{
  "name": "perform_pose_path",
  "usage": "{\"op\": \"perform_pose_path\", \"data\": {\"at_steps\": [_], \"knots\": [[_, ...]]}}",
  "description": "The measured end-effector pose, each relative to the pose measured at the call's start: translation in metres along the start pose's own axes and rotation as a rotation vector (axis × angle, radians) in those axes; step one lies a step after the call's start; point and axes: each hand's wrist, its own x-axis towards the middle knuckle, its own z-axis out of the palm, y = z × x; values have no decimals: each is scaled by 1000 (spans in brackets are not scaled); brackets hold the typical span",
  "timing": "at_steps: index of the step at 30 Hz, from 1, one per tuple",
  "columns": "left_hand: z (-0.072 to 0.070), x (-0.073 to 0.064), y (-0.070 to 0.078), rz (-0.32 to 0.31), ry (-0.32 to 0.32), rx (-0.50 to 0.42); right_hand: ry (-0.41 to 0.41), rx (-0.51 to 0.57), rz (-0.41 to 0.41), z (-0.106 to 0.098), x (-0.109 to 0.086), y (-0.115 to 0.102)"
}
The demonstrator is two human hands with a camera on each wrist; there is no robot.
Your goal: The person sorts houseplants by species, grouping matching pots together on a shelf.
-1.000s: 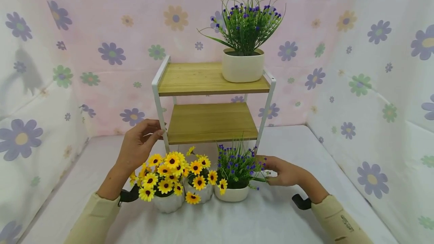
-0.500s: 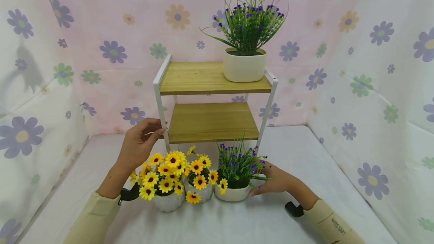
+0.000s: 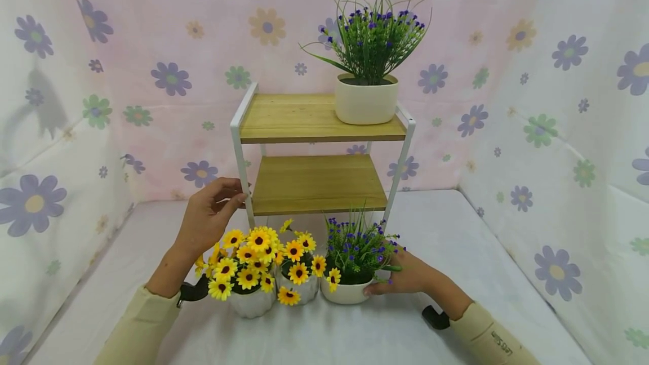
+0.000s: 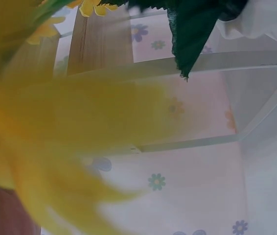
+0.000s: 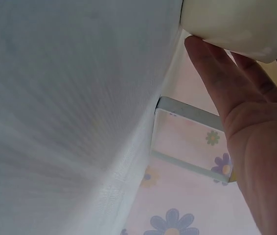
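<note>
My left hand (image 3: pixel 210 213) holds the left front post of a two-tier shelf (image 3: pixel 319 185) with wooden boards and a white frame. At the right, my right hand (image 3: pixel 405 272) grips a cream oval flowerpot (image 3: pixel 346 293) of purple flowers on the table. Its thumb lies on the pot's front; in the right wrist view the fingers (image 5: pixel 217 78) reach along the pot's other side. Two whitish pots of yellow flowers, the left one (image 3: pixel 253 304) and the middle one (image 3: pixel 304 289), stand beside it. Blurred yellow petals (image 4: pixel 80 122) cover much of the left wrist view.
A second cream pot (image 3: pixel 366 103) of purple flowers stands on the right of the top board. White cloth (image 3: pixel 456 230) covers the table. Flower-print curtains (image 3: pixel 127 151) enclose the back and both sides.
My right hand has moved left and slightly down, from beside the purple flowers onto the cream pot, which it now grips. My left hand has stayed on the shelf post.
</note>
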Motion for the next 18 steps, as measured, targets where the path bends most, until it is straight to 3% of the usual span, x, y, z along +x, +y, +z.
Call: {"op": "perform_pose_path", "data": {"at_steps": [6, 12, 18], "knots": [[0, 0, 0, -5, 1, 5, 36, 31, -40, -1, 2, 0], [0, 0, 0, -5, 0, 14, 48, -57, -89, -5, 1, -1], [-1, 0, -1, -9, -1, 20, 96, -106, -195, -13, 0, -2]]}}
